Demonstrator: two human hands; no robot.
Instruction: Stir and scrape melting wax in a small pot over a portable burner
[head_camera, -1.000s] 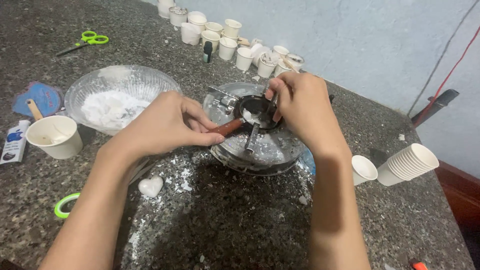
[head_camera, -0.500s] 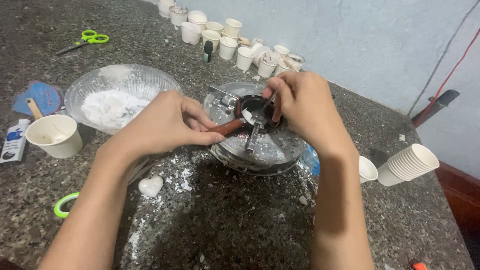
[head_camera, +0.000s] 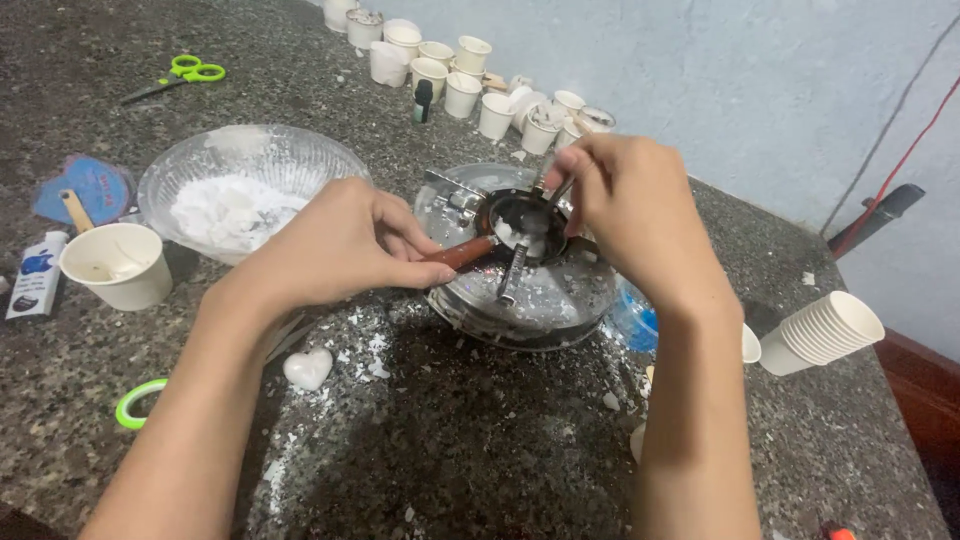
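A small dark pan (head_camera: 522, 222) with white lumps in it sits on a round metal stove (head_camera: 520, 290). My left hand (head_camera: 335, 245) grips the pan's reddish-brown handle (head_camera: 458, 253). Above the pan's right side, my right hand (head_camera: 630, 205) pinches a thin metal spoon (head_camera: 553, 199) whose tip reaches into the white lumps. A clear glass bowl (head_camera: 250, 165) of white flakes stands just left of my left hand.
A white paper cup (head_camera: 118, 264) stands at the left, a white heart-shaped piece (head_camera: 308, 367) lies near spilled flakes, and a green tape ring (head_camera: 137, 403) lies lower left. Several cups (head_camera: 470, 80) line the wall; stacked cups (head_camera: 825, 330) lie at right. Green scissors (head_camera: 180, 75) lie far left.
My right hand has lifted slightly and shifted right, moving the spoon within the pan. The left hand keeps its hold on the handle. The camera view shifted a little.
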